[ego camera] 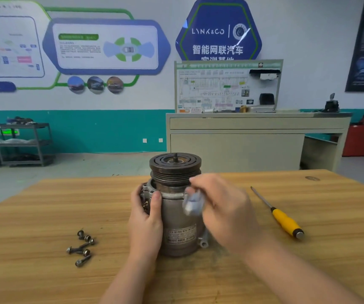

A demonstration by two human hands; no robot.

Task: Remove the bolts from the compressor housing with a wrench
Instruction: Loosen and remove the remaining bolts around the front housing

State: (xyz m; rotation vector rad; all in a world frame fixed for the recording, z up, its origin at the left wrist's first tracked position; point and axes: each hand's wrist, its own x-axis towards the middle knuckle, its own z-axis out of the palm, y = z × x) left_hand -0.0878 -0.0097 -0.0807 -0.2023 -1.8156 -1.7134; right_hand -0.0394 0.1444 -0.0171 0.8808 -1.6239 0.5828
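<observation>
Head view
Compressor: we saw the compressor (177, 218) standing upright on the bench (45, 216), long axis vertical, pulley (175, 166) on top, label facing us, roughly centred between the two arms.
Left grip: our left hand (147, 218) was wrapped round the left side of the housing, thumb up near the flange, steadying it.
Right grip: our right hand (220, 207) sat at the upper right of the housing, just under the pulley; a blurred, pale metallic object (193, 204) lay under its fingers. We judged this to be the wrench, but the blur kept us from telling whether the fingers were curled round it or only against it.
Key relation: the bolt being worked, if any, lay at the flange on the right shoulder of the housing, hidden behind the blur; it was nearer the right hand. We judged the tool had to swing around the vertical axis, tight beneath the overhanging pulley.
Loose bolts: several bolts (82, 246) lay in a small pile on the bench, left of the compressor and well apart from it.
Screwdriver: a yellow-handled screwdriver (277, 213) lay to the right, apart from the right hand, pointing away from us.
Room: open bench showed on both sides; the far edge lay just behind the compressor, the screwdriver being the nearest obstacle to a wide right-hand swing.
</observation>
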